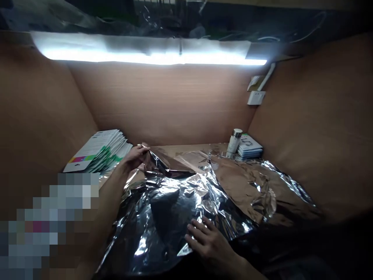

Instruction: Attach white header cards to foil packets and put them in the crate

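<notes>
A large, crinkled sheet of shiny silver film (pixel 171 210), perhaps a foil bag, covers the front of the work surface. At its far left corner my left hand (pixel 136 156) is closed, pinching the edge and lifting it a little. My right hand (pixel 208 241) lies on the film near the front with its fingers spread. Behind and to the right of it spreads clear plastic film (pixel 239 175), through which the brown surface shows. Whether the silver piece is one layer or a bag, I cannot tell.
A fanned stack of printed white packets (pixel 99 151) stands at the back left. At the back right are a white bottle (pixel 234 142) with a metallic cap and a stack of packets (pixel 250 147). Wooden panels enclose three sides. A lit tube (pixel 157 58) hangs above; a wall socket (pixel 256 98) is at right.
</notes>
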`<act>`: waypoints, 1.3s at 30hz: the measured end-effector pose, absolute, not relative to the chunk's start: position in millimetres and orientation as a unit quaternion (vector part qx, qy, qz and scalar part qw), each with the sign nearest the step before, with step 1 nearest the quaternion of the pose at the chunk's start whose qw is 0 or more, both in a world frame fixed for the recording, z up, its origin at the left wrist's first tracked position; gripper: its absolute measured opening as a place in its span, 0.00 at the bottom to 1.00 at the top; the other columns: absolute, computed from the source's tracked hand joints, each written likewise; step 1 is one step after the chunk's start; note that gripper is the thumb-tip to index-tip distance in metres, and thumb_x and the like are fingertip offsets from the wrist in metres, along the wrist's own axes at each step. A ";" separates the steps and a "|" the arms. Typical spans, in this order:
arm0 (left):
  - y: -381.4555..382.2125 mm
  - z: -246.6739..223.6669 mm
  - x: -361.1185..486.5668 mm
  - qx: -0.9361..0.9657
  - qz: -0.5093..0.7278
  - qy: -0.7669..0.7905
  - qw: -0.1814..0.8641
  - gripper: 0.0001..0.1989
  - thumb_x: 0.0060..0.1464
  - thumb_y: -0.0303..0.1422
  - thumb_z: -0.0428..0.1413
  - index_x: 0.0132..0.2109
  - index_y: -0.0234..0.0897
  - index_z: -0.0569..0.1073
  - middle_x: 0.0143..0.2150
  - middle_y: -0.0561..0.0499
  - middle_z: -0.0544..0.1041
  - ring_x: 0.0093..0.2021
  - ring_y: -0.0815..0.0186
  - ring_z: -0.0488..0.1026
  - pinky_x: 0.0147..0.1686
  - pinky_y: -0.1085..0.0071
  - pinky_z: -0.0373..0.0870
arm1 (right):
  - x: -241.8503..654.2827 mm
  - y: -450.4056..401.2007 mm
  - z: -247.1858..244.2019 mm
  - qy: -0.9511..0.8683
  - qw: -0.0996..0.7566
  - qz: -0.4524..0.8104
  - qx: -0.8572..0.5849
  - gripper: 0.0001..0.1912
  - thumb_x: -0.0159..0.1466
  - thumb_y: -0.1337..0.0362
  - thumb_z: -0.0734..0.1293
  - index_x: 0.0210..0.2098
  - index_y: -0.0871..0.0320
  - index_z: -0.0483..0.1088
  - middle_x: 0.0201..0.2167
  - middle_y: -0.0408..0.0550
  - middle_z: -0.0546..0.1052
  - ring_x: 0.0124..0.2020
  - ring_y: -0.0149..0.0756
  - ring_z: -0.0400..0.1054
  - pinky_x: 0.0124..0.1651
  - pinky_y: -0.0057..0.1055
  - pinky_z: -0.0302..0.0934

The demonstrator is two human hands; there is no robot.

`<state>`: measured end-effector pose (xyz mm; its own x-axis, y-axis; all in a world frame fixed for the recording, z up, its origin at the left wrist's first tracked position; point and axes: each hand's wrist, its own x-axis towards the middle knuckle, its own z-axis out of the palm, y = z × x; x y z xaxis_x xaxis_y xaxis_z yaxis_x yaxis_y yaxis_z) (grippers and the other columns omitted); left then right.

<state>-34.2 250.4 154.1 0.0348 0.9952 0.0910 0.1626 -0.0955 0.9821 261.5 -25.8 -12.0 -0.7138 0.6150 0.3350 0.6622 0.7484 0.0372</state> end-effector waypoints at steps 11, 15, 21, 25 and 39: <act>77.2 165.6 87.1 0.970 0.082 0.081 0.214 0.11 0.57 0.27 0.56 0.38 0.49 0.81 0.67 0.58 0.71 0.73 0.51 0.57 0.67 0.38 0.59 | 322.1 -85.7 53.9 -0.685 0.550 -0.082 -0.471 0.22 0.74 0.50 0.58 0.64 0.44 0.64 0.54 0.56 0.75 0.60 0.57 0.68 0.57 0.58 0.66; 54.0 102.8 109.4 0.991 -0.017 0.044 0.128 0.20 0.55 0.28 0.60 0.53 0.52 0.79 0.75 0.55 0.60 0.76 0.42 0.45 0.67 0.31 0.53 | 343.1 -87.0 69.0 -0.690 0.465 -0.123 -0.541 0.25 0.74 0.50 0.58 0.68 0.46 0.62 0.65 0.58 0.65 0.66 0.61 0.60 0.63 0.62 0.60; 65.3 80.5 96.5 0.986 0.021 0.114 0.120 0.28 0.65 0.40 0.54 0.71 0.50 0.63 0.73 0.48 0.63 0.75 0.49 0.52 0.72 0.41 0.49 | 331.0 -41.2 20.5 -0.775 0.177 -0.064 -0.604 0.34 0.74 0.48 0.59 0.74 0.53 0.53 0.76 0.57 0.50 0.75 0.58 0.45 0.70 0.56 0.52; 92.1 78.0 62.0 0.922 0.089 0.377 -0.020 0.26 0.69 0.42 0.49 0.70 0.42 0.64 0.73 0.42 0.62 0.73 0.45 0.56 0.69 0.40 0.51 | 328.5 -25.3 16.4 -0.765 0.178 -0.048 -0.617 0.32 0.75 0.48 0.57 0.72 0.58 0.59 0.73 0.59 0.58 0.72 0.56 0.52 0.70 0.55 0.50; 100.5 30.4 18.8 0.828 0.151 0.540 -0.022 0.23 0.70 0.41 0.48 0.65 0.36 0.67 0.62 0.38 0.71 0.61 0.49 0.68 0.60 0.52 0.63 | 307.2 120.7 66.9 -0.695 0.119 0.239 -0.668 0.28 0.59 0.52 0.74 0.51 0.61 0.66 0.42 0.60 0.80 0.42 0.51 0.76 0.39 0.34 0.62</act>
